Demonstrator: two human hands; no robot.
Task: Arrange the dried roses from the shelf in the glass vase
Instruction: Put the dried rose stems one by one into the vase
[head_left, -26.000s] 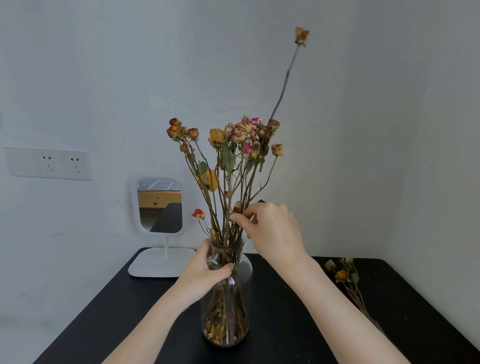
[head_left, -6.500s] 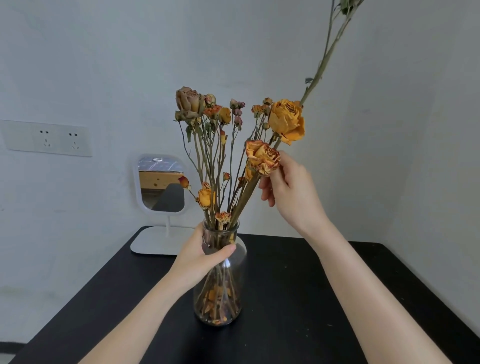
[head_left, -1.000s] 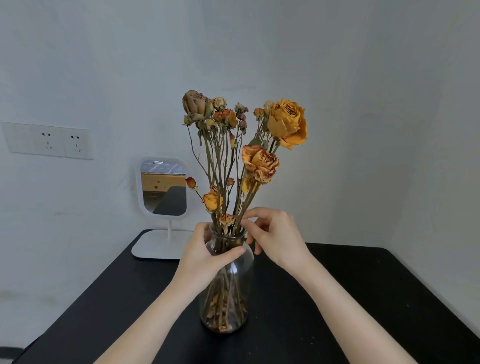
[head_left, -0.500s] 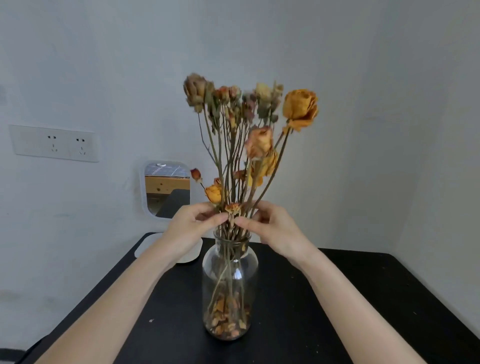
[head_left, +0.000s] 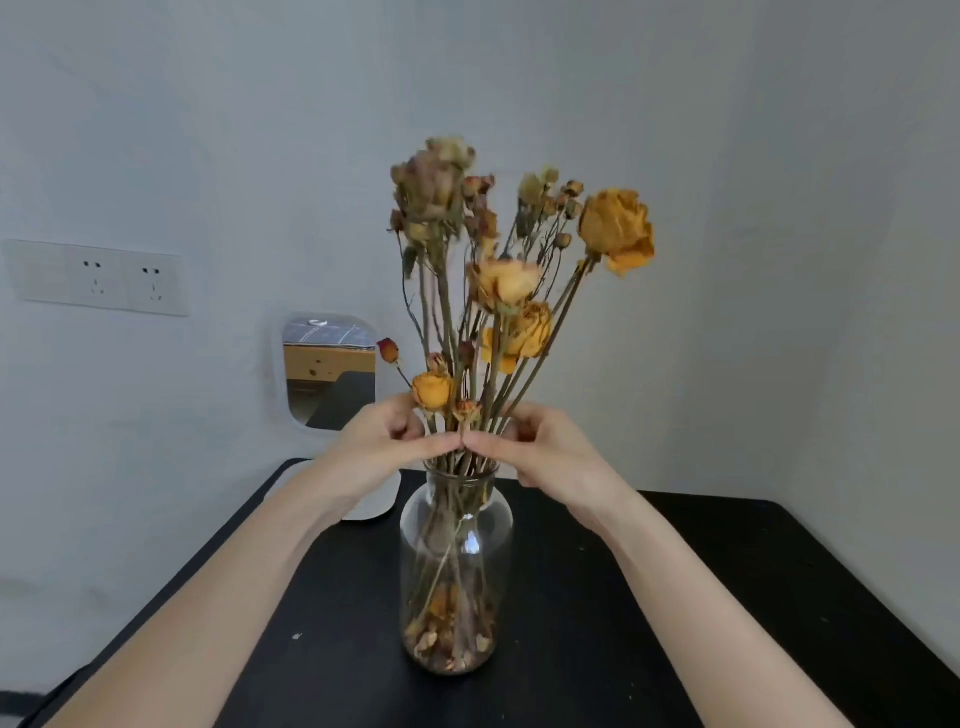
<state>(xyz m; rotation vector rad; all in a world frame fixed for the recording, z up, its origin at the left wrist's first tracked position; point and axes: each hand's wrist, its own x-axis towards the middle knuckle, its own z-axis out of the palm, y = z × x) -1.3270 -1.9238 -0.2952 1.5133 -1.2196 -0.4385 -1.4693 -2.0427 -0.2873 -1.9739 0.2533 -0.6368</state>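
A clear glass vase (head_left: 457, 551) stands upright on the black table (head_left: 675, 597), with fallen petals in its bottom. A bunch of dried roses (head_left: 511, 291) rises from its neck, orange, yellow and faded pink heads spread above. My left hand (head_left: 384, 447) and my right hand (head_left: 540, 449) meet just above the vase mouth. Their fingers close around the bundle of stems from both sides, thumbs touching in front. Neither hand touches the glass.
A small white table mirror (head_left: 330, 369) stands on its base behind my left hand, against the wall. A double wall socket (head_left: 104, 278) sits at the left. The room corner lies at the right, and the table edges run close on both sides.
My left hand has left the vase neck and risen to the stems. Both hands now gather the bunch above the mouth. The flower heads stand higher and more spread than a second ago.
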